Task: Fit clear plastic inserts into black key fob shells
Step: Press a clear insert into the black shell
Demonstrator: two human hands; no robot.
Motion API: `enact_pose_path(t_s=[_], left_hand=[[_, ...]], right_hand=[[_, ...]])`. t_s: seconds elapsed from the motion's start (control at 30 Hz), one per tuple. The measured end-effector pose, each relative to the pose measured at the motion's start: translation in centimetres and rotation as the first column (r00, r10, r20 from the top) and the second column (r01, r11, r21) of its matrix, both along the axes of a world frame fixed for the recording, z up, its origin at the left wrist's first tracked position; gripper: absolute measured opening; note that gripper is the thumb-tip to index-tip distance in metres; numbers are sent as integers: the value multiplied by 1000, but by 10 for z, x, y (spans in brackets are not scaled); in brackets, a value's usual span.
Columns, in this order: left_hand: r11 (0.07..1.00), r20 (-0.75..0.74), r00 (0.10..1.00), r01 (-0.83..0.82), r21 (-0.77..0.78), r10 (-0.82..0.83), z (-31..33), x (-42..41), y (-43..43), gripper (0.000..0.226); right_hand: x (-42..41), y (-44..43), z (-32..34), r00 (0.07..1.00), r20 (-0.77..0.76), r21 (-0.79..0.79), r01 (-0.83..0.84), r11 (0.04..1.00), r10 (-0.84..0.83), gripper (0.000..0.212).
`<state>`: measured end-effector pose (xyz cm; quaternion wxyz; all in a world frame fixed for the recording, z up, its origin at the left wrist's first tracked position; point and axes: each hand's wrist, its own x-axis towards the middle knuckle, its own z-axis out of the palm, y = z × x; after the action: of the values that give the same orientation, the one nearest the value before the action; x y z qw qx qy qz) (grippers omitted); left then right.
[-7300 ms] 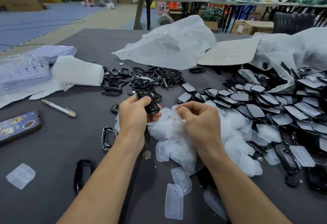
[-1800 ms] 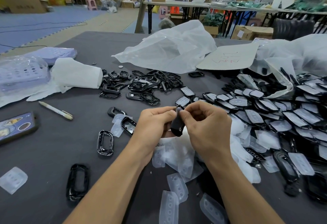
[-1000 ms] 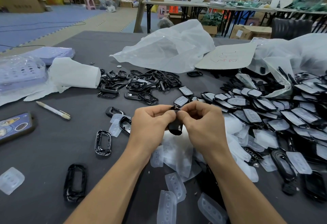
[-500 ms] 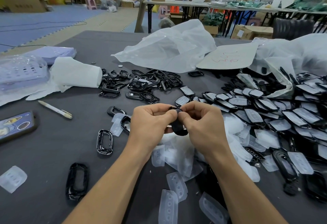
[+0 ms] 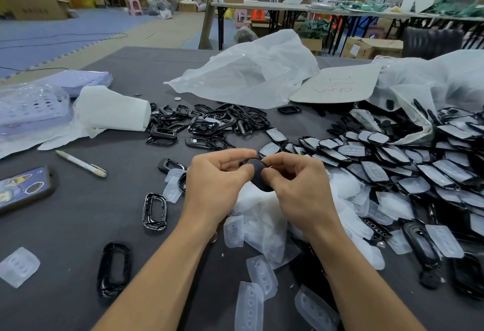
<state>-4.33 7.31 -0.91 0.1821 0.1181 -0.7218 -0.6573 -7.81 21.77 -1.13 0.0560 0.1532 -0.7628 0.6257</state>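
Both hands hold one black key fob shell (image 5: pixel 259 175) above the table's middle. My left hand (image 5: pixel 214 186) grips its left side with thumb and curled fingers. My right hand (image 5: pixel 298 189) pinches its right side. Whether an insert sits in the shell is hidden by my fingers. Under the hands lies a heap of clear plastic inserts (image 5: pixel 264 220). Empty black shells (image 5: pixel 209 124) are piled behind, and fitted shells (image 5: pixel 392 163) spread to the right.
Loose shells (image 5: pixel 154 211) (image 5: pixel 114 270) and single inserts (image 5: pixel 18 265) lie at the near left. A pen (image 5: pixel 81 163), a phone (image 5: pixel 23 189), a paper roll (image 5: pixel 112 108), lilac baskets (image 5: pixel 31 108) and plastic bags (image 5: pixel 251 74) ring the grey table (image 5: pixel 78 226).
The hands have stayed at the same spot on the shell. The shell has turned a little between the fingers, its lower end now pointing more to the right.
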Motion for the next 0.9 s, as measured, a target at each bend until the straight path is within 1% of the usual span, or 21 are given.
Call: enact_pose_path(t_s=[0.03, 0.1, 0.17, 0.23, 0.3, 0.37, 0.43, 0.53, 0.63, 0.73, 0.8, 0.9], left_hand=[[1000, 10, 1000, 4, -22, -4, 2, 0, -2, 23], [1000, 17, 1000, -14, 23, 14, 4, -1, -4, 24], [989, 28, 999, -41, 145, 37, 5, -1, -2, 28], [963, 39, 999, -42, 266, 33, 6, 0, 0, 28], [954, 43, 999, -20, 300, 7, 6, 0, 1, 31], [952, 40, 999, 5, 305, -19, 7, 0, 1, 34], [956, 36, 998, 34, 290, -46, 7, 0, 1, 32], [984, 46, 998, 33, 173, -41, 5, -1, 1, 28], [996, 41, 999, 21, 83, -25, 3, -1, 1, 32], [996, 32, 999, -1, 92, -2, 4, -1, 1, 40], [993, 30, 999, -18, 115, 14, 4, -1, 1, 37], [995, 36, 999, -2, 101, -1, 3, 0, 1, 35]], right_hand=[[0, 0, 1, 1000, -6, 0, -17, 1000, 17, 25], [1, 0, 3, 999, -7, -50, -42, 998, 41, 30], [2, -1, 5, 1000, -4, -102, -26, 994, 26, 33], [2, -2, 6, 1000, 14, -109, -20, 994, 21, 27], [2, -2, 5, 999, 41, -124, -12, 992, 17, 26], [1, -2, 4, 997, 79, -181, 17, 983, -3, 26], [0, -1, 4, 995, 101, -227, 48, 973, -26, 25], [-1, 0, 3, 994, 106, -235, 53, 971, -29, 26], [-2, 0, 3, 993, 116, -235, 34, 971, -7, 28], [-3, 0, 3, 993, 117, -240, 26, 970, 2, 30], [-2, -1, 2, 996, 94, -229, 20, 973, 2, 27], [-2, -4, 1, 997, 73, -198, 30, 980, -15, 21]])
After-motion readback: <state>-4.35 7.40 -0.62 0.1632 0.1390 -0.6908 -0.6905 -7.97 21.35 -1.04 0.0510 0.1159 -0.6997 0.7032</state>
